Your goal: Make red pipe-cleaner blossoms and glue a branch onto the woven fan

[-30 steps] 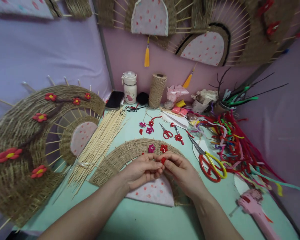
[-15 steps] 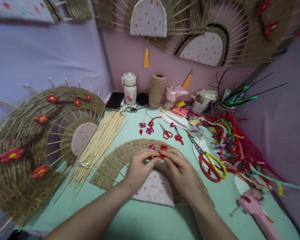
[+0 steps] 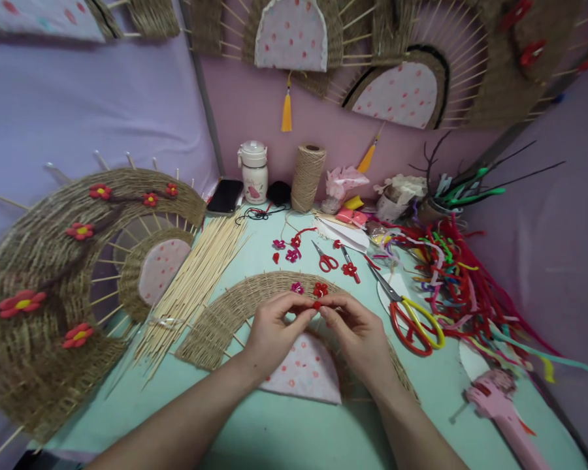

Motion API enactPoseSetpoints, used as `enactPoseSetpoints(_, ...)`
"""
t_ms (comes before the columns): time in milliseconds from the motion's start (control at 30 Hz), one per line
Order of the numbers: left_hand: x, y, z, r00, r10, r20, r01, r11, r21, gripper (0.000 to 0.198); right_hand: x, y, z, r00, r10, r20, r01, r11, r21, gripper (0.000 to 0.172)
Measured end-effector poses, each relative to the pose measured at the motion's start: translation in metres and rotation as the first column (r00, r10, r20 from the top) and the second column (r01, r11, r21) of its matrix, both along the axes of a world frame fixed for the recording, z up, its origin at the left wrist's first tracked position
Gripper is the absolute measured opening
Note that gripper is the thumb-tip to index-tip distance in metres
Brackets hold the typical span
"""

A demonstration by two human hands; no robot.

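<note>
My left hand (image 3: 280, 329) and my right hand (image 3: 357, 336) meet at the middle of the woven fan. Both pinch a small red pipe-cleaner piece (image 3: 317, 305) between thumb and fingertips; its exact shape is mostly hidden. Beneath them lies the twine-woven fan (image 3: 255, 290), an arch with thin sticks and a white spotted half-round panel (image 3: 301, 372). Just beyond my fingertips, a magenta flower (image 3: 297, 287) and a red flower (image 3: 320, 289) rest on the fan's band. More small flowers (image 3: 292, 256) are on the table behind it.
Big scissors (image 3: 411, 320) and small scissors (image 3: 326, 258) lie right of centre. A pink glue gun (image 3: 500, 411) sits at front right, below tangled pipe cleaners (image 3: 460, 281). Thin sticks (image 3: 196, 281) and a finished flowered fan (image 3: 44, 261) are left. A twine spool (image 3: 308, 177) stands at the back.
My right fingers have shifted slightly, showing more of the red piece. Both hands stay in nearly the same place over the fan.
</note>
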State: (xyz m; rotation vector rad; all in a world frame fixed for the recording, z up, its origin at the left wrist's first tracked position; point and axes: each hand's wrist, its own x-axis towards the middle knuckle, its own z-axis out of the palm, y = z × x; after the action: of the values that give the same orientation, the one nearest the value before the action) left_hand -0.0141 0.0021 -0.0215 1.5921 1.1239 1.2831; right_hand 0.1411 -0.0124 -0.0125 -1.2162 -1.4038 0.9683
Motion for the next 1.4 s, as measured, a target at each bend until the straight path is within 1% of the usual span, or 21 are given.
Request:
enactPoseSetpoints(67,0.0012,-0.0008,0.0006,0.999,-0.008,0.045,0.012,0.996,-0.091,0.006,0.0009,0.0001,0.0007,1.000,0.022,0.013,-0.022,1.000,0.001,0.008)
enactPoseSetpoints(133,0.0027,-0.0015,0.0015,0.993,-0.010,0.114,0.032,0.980,-0.198,0.007,0.0016,0.0002,0.0007,0.999,0.040,0.026,-0.040,0.999,-0.006,0.009)
enactPoseSetpoints(267,0.0058,-0.0010,0.0038,0.965,0.004,0.261,0.099,0.919,-0.381,0.010,0.0022,0.0003,0.0001,0.996,0.070,0.046,-0.069,0.997,-0.023,0.009)
enactPoseSetpoints(367,0.0068,0.0004,0.0045,0.945,0.005,0.327,0.154,0.875,-0.459,0.012,0.0026,0.0008,-0.0009,0.994,0.095,0.056,-0.094,0.995,-0.033,0.009)
enactPoseSetpoints(467,0.0063,0.0011,0.0040,0.937,-0.005,0.348,0.182,0.859,-0.479,0.014,0.0041,0.0013,-0.0014,0.991,0.115,0.064,-0.112,0.992,-0.050,0.009)
enactPoseSetpoints(633,0.0049,-0.0006,0.0033,0.953,-0.038,0.299,0.168,0.889,-0.425,0.013,0.0084,0.0011,0.0000,0.983,0.146,0.115,-0.139,0.988,-0.062,0.011)
enactPoseSetpoints(767,0.0044,-0.0017,0.0047,0.969,-0.040,0.242,0.129,0.922,-0.365,0.010,0.0095,0.0005,0.0026,0.975,0.135,0.174,-0.130,0.991,-0.039,0.011)
enactPoseSetpoints(900,0.0038,0.0002,0.0048,0.977,-0.008,0.213,0.083,0.935,-0.346,0.011,0.0085,0.0007,0.0047,0.979,0.123,0.160,-0.124,0.992,-0.009,0.013)
enactPoseSetpoints(1000,0.0032,0.0014,0.0022,0.983,0.007,0.183,0.057,0.939,-0.339,0.012,0.0076,0.0007,0.0046,0.988,0.082,0.134,-0.083,0.997,0.002,0.018)
enactPoseSetpoints(1067,0.0026,0.0009,-0.0001,0.993,0.015,0.121,0.020,0.960,-0.280,0.011,0.0071,0.0006,0.0040,0.993,0.050,0.110,-0.050,0.999,-0.001,0.017)
enactPoseSetpoints(1167,0.0015,-0.0012,-0.0021,1.000,0.023,-0.017,-0.024,0.994,-0.102,0.006,0.0066,0.0006,0.0024,0.994,0.043,0.097,-0.047,0.998,0.035,0.011)
enactPoseSetpoints(1267,0.0010,-0.0031,-0.0023,0.992,0.039,-0.124,-0.031,0.998,0.062,0.004,0.0062,0.0010,-0.0001,0.992,0.056,0.111,-0.066,0.994,0.087,0.009)
enactPoseSetpoints(1333,0.0013,-0.0041,-0.0023,0.988,0.044,-0.148,-0.027,0.993,0.112,0.005,0.0061,0.0012,-0.0015,0.991,0.056,0.123,-0.068,0.993,0.096,0.008)
enactPoseSetpoints(1400,0.0023,-0.0051,-0.0029,0.989,0.037,-0.141,-0.024,0.995,0.099,0.005,0.0061,0.0013,-0.0023,0.989,0.048,0.141,-0.061,0.994,0.091,0.008)
